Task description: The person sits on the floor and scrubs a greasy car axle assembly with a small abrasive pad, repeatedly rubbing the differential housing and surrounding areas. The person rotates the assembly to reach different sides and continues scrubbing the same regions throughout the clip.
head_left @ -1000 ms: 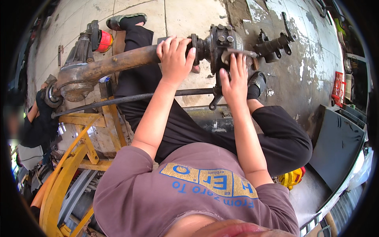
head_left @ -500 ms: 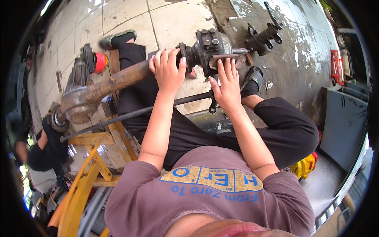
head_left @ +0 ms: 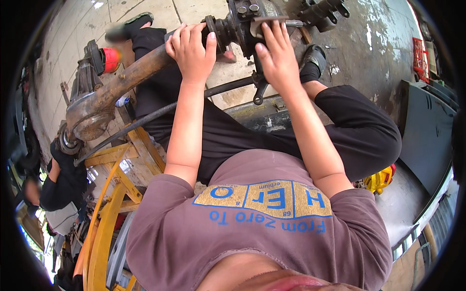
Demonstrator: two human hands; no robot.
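A long rusty axle housing (head_left: pixel 145 67) lies across my lap, with a bulging centre casing at the left and a dark steering knuckle (head_left: pixel 240 24) at the right. My left hand (head_left: pixel 194 56) is curled over the tube beside the knuckle's flange. My right hand (head_left: pixel 279 63) lies with fingers stretched out on a flat brown piece (head_left: pixel 257 30) against the knuckle; whether that piece is loose or part of the knuckle I cannot tell. Below runs a dark tie rod (head_left: pixel 194 96), ending at a small arm with an eye (head_left: pixel 259 94) near my right wrist.
A yellow stand (head_left: pixel 104 211) is under the left end. Another person's dark sleeve (head_left: pixel 60 189) is beside the hub there. A red round part (head_left: pixel 110 60) lies beyond the casing. Dark bracketed metal (head_left: pixel 323 14) lies far right; a grey cabinet (head_left: pixel 427 128) and yellow tool (head_left: pixel 380 179) stand right.
The view has shifted, so the axle and both hands appear higher. Both hands keep the same places on the axle. The other person at the left has moved slightly.
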